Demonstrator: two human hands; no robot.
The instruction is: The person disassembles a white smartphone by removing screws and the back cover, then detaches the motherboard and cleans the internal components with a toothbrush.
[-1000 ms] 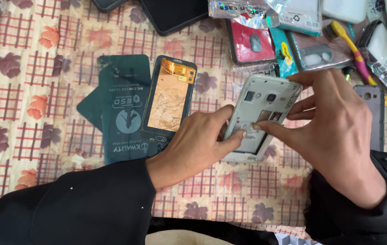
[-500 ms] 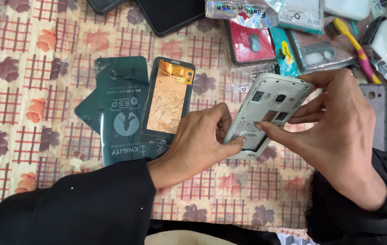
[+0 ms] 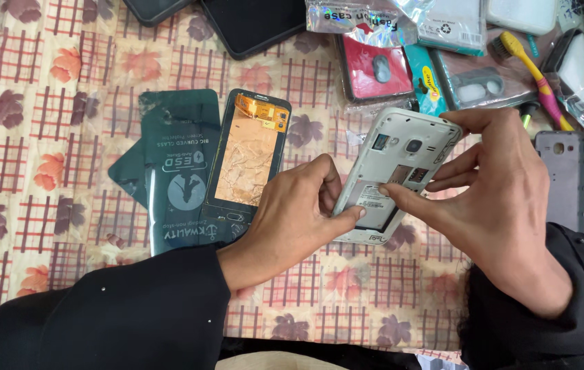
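Phone (image 3: 401, 171), white, back cover off, sits tilted between both hands above the patterned cloth (image 3: 66, 137). Its open back faces up: camera lens near the top, card slots and a labelled battery bay lower down.

Left hand (image 3: 295, 216) curls around the phone's lower left edge, fingers half closed, thumb tip pressed at the bottom corner of the bay. Right hand (image 3: 504, 199) grips from the other side: thumb hooked over the top right corner, index finger laid across the bay, other fingers bent beneath. Both hands are closed on the phone; neither holds anything else.

Just left of the left hand lies a screen frame (image 3: 247, 161), copper-coloured inside, resting partly on a dark green packet (image 3: 179, 171). Beyond the right hand's knuckles lies a grey back cover (image 3: 561, 178). Further off, past the phone's top edge, are cased accessories in plastic sleeves and a yellow toothbrush (image 3: 531, 62).

Risks, as I judge them: the phone is pinched at corners and edges only, so a slip of either thumb could drop it onto the screen frame. Pressure from the index finger in the open bay could bend contacts or the slot covers. A wrist sweeping sideways could knock the screen frame off the packet.
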